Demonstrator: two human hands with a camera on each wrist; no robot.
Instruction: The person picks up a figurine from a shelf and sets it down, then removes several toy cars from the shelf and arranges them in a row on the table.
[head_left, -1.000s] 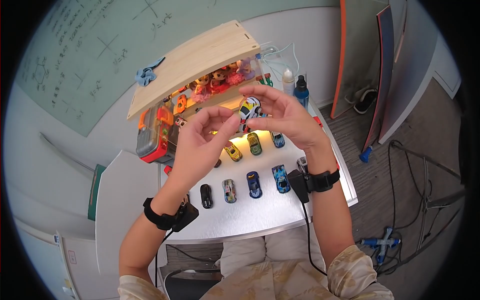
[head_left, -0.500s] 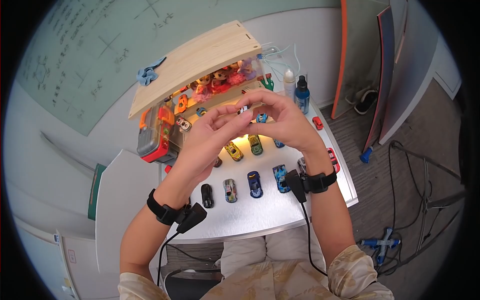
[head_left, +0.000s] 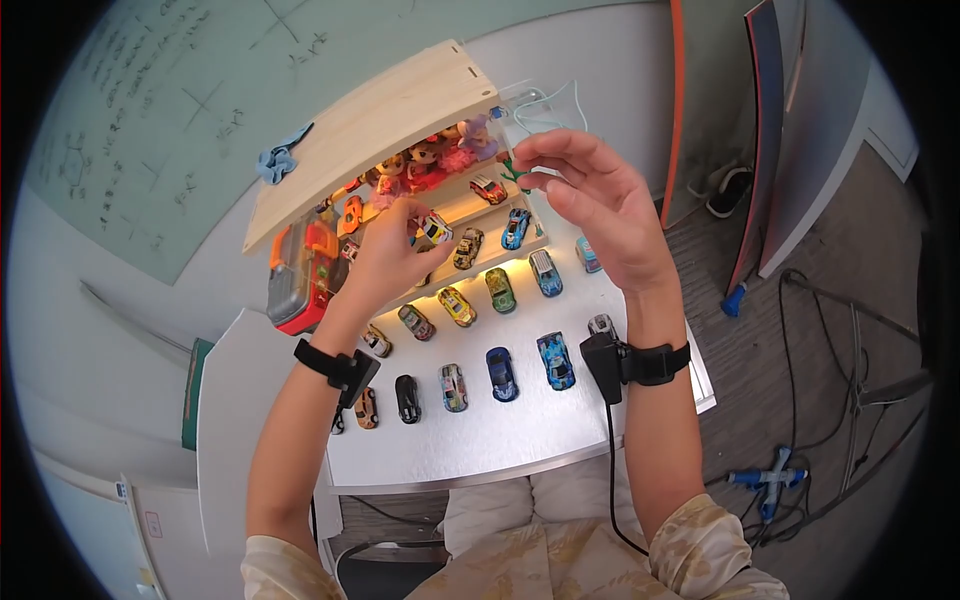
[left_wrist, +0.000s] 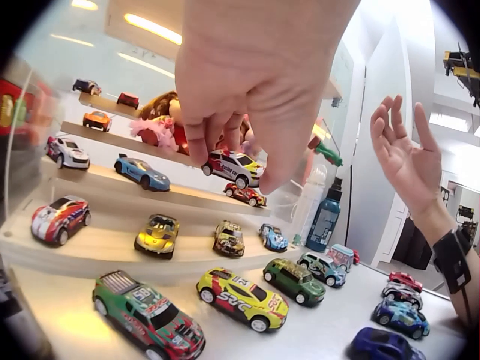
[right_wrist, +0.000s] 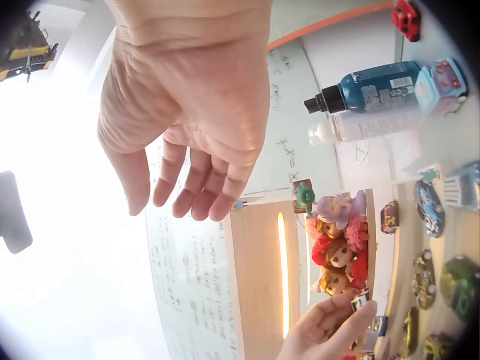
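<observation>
My left hand point(head_left: 385, 255) pinches a small white, red and yellow toy car point(left_wrist: 235, 167) between thumb and fingers. It is held in front of the lit display shelf point(left_wrist: 217, 196), over the row with a blue toy car point(left_wrist: 142, 172). A red toy car point(head_left: 488, 189) sits on a tier to the right of that hand. My right hand point(head_left: 605, 205) is raised by the shelf's right end, fingers loosely bent with nothing in them. On the lower step stand a gold-brown toy car point(head_left: 467, 248) and a light-blue one point(head_left: 515, 229).
Several toy cars stand in rows on the white table point(head_left: 480, 440), among them a dark blue one point(head_left: 501, 375). Dolls point(head_left: 425, 150) fill the shelf's back. A tool case point(head_left: 300, 275) stands at its left, a blue bottle point(left_wrist: 324, 217) at its right. A blue cloth point(head_left: 283, 153) lies on top.
Both hands were together around the toy car. Now the left hand has carried it left to the shelf, and the right hand has let go and moved right and up.
</observation>
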